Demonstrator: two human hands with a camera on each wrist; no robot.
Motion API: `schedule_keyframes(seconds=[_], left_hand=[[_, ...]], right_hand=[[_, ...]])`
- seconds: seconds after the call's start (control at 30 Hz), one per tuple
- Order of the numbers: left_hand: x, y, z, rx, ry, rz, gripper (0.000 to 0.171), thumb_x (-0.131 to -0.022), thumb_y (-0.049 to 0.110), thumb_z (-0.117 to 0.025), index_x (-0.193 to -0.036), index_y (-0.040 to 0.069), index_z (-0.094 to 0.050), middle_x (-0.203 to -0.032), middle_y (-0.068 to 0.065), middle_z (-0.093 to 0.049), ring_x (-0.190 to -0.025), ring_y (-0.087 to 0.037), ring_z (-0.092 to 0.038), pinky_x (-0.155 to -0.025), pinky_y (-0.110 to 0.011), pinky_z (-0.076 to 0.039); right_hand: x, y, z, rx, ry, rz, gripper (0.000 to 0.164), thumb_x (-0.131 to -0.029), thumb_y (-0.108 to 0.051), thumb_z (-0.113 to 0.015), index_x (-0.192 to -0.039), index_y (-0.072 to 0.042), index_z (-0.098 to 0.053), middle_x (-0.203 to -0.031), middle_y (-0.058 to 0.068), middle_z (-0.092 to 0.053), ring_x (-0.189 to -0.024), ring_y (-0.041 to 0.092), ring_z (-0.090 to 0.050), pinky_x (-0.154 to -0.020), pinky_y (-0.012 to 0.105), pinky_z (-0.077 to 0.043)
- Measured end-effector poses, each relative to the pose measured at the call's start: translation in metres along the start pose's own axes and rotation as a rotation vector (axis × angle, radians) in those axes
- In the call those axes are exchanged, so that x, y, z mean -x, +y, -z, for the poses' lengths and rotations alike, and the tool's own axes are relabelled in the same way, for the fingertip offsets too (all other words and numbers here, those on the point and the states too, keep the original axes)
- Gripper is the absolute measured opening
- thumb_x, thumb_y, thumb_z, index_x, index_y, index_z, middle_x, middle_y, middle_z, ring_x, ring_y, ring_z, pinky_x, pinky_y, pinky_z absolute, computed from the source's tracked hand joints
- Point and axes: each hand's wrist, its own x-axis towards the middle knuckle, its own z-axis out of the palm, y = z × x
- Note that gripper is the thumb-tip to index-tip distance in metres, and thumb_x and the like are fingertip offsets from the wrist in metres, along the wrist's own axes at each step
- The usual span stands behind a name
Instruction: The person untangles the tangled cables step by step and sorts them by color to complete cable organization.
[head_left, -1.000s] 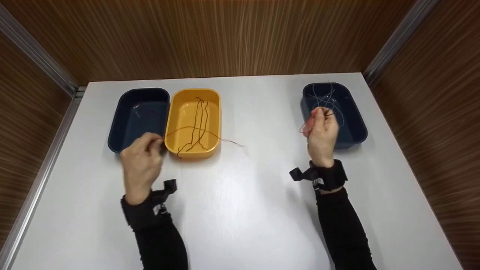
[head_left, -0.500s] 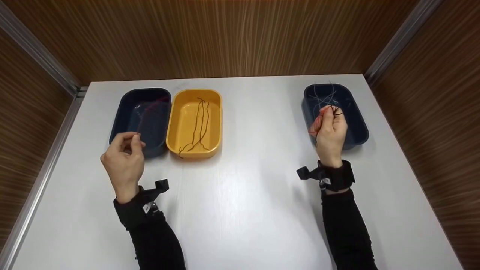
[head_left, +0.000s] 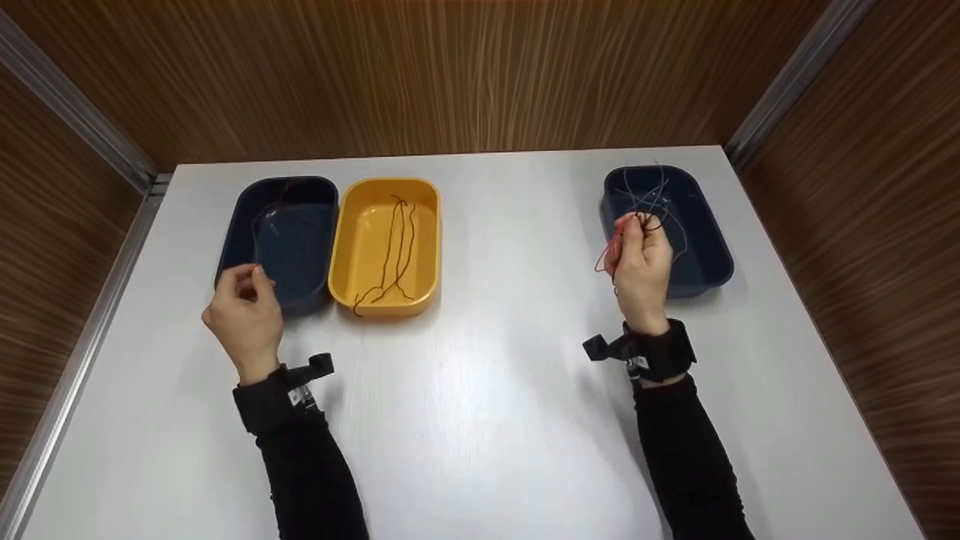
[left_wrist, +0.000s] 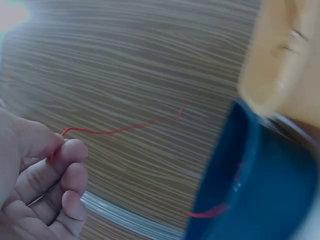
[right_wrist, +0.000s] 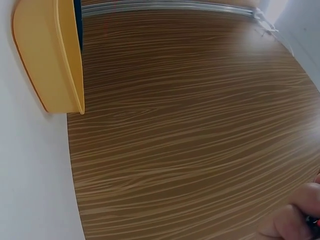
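Observation:
My left hand (head_left: 246, 319) is at the front left corner of the left dark blue bin (head_left: 300, 300). Its thumb and forefinger pinch a red thread (left_wrist: 102, 133), whose free length trails away over the bin. Another bit of red thread (left_wrist: 207, 212) shows at this bin in the left wrist view. Over the right dark blue bin (head_left: 709, 255), my right hand (head_left: 641, 262) grips a loose bunch of threads (head_left: 616, 244), with red loops, dark strands and thin pale strands sticking out. In the right wrist view only a few fingertips (right_wrist: 292, 222) show at the corner.
A yellow bin (head_left: 349, 259) stands right beside the left blue bin. Several dark threads (head_left: 390, 255) lie in it, some over its front rim. White table (head_left: 480, 420) spans the space between the bins. Wood-grain panels (head_left: 465, 75) enclose the back and sides.
My left hand has moved left from the yellow bin's corner to the left blue bin, carrying the red thread along. The right hand stays over its bin with the bunch, shifting only slightly.

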Motion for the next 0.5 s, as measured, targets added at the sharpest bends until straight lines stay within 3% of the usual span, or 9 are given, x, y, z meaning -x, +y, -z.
schedule_keyframes(seconds=[0.1,0.2,0.5], left_hand=[[0.001,-0.011,-0.009,-0.085,-0.034,0.005,0.02,-0.096,0.01,-0.058,-0.097,-0.008,-0.068,-0.083,-0.023,-0.071,-0.067,-0.013,-0.061,-0.071,-0.028,-0.046],[0.002,-0.019,-0.016,-0.131,-0.08,0.028,0.019,-0.096,0.007,-0.057,-0.097,-0.009,-0.067,-0.083,-0.026,-0.07,-0.074,-0.036,-0.064,-0.073,-0.04,-0.046],[0.005,-0.032,-0.028,-0.185,-0.207,0.121,0.022,-0.096,0.006,-0.056,-0.101,-0.01,-0.07,-0.093,-0.029,-0.07,-0.086,-0.04,-0.063,-0.083,-0.047,-0.048]], right_hand=[[0.001,0.003,-0.002,0.045,-0.025,-0.009,0.02,-0.106,-0.013,-0.041,-0.092,-0.006,-0.053,-0.063,-0.002,-0.043,-0.049,0.005,-0.04,-0.039,0.017,-0.034],[0.002,0.006,-0.004,0.06,-0.052,-0.014,0.02,-0.106,-0.012,-0.041,-0.091,-0.006,-0.053,-0.063,-0.002,-0.043,-0.048,0.005,-0.04,-0.039,0.016,-0.032],[0.004,0.014,-0.006,0.097,-0.124,-0.02,0.019,-0.106,-0.009,-0.041,-0.091,-0.006,-0.052,-0.06,-0.003,-0.041,-0.048,0.005,-0.037,-0.039,0.016,-0.031]])
